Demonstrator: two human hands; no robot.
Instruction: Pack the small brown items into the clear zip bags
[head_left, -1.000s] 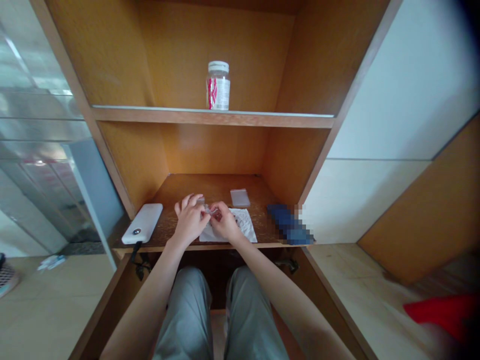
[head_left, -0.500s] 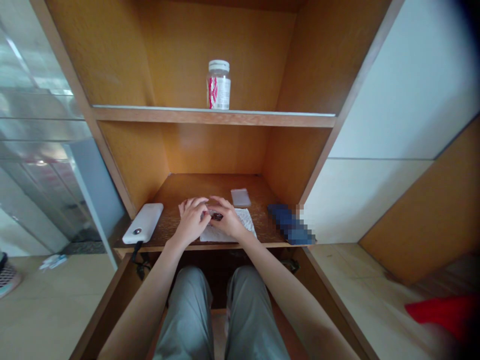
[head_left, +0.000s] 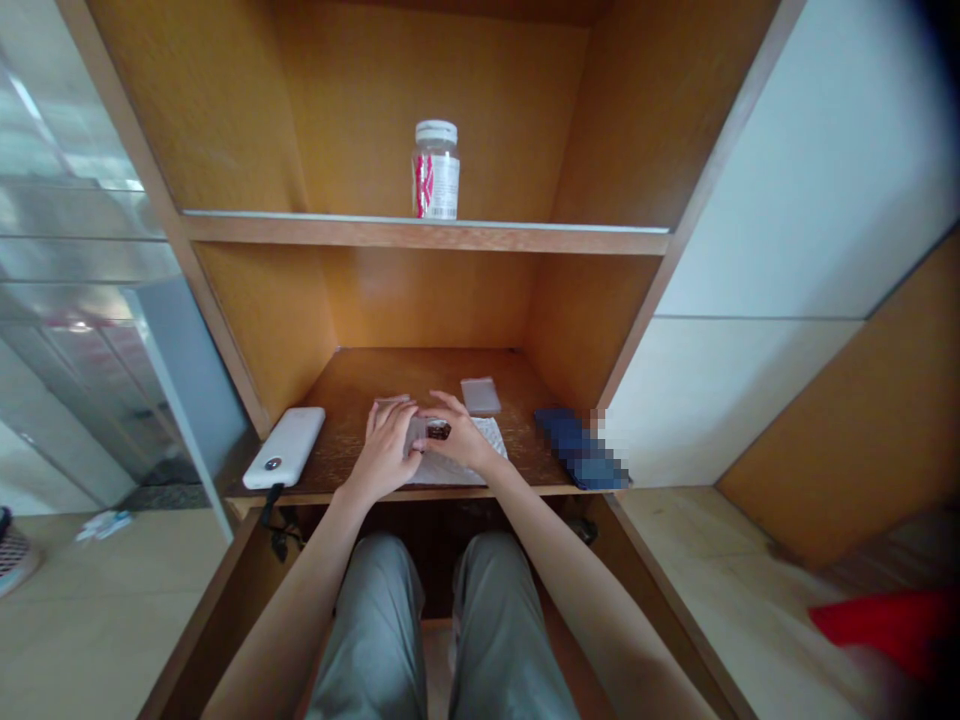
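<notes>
Both my hands rest on the lower wooden shelf (head_left: 420, 370) over a white patterned cloth (head_left: 491, 440). My left hand (head_left: 390, 445) and my right hand (head_left: 457, 440) meet at a small clear packet with a dark round piece (head_left: 437, 430) inside. The fingertips of both hands pinch that packet just above the cloth. A small clear rectangular case (head_left: 480, 395) lies just behind my right hand.
A white power bank (head_left: 285, 445) with a dangling cable sits at the shelf's left front. A dark blue object (head_left: 570, 440) lies at the right front. A white-capped jar (head_left: 436, 170) stands on the upper shelf. Glass panels are left, a red thing (head_left: 885, 625) at lower right.
My hands have shifted slightly back and right over the cloth. The small packet with the dark round piece has come into view between my fingertips.
</notes>
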